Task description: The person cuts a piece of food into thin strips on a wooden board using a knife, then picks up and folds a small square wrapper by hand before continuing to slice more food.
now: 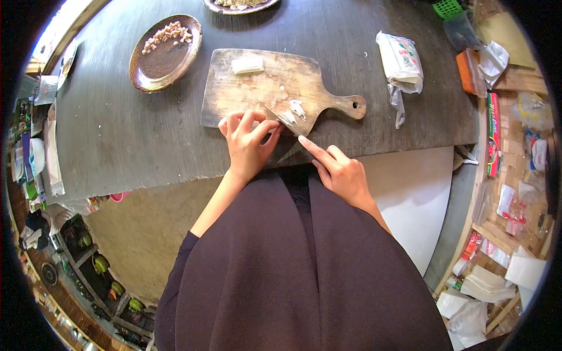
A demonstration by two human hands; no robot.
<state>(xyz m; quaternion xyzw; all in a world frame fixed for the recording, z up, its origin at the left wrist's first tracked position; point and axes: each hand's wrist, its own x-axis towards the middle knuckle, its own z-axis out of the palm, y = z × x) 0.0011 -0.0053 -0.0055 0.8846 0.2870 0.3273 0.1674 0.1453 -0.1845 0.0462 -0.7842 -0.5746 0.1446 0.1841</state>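
A wooden cutting board (252,90) with a handle at its right lies near the table's front edge. My right hand (339,172) grips a knife (285,121), index finger stretched along it, with the blade over the board's front edge. My left hand (249,137) is at the board's front edge, fingers bent and pinched beside the blade; what they press on is hidden. Thin white slices (297,109) lie just beyond the blade. A white block (247,64) rests at the back of the board.
An oval plate (153,67) with small brown pieces stands at the left, and another plate (240,10) with pale shreds at the back. A white plastic package (400,61) lies right of the board. An orange container (471,72) is at the table's right edge.
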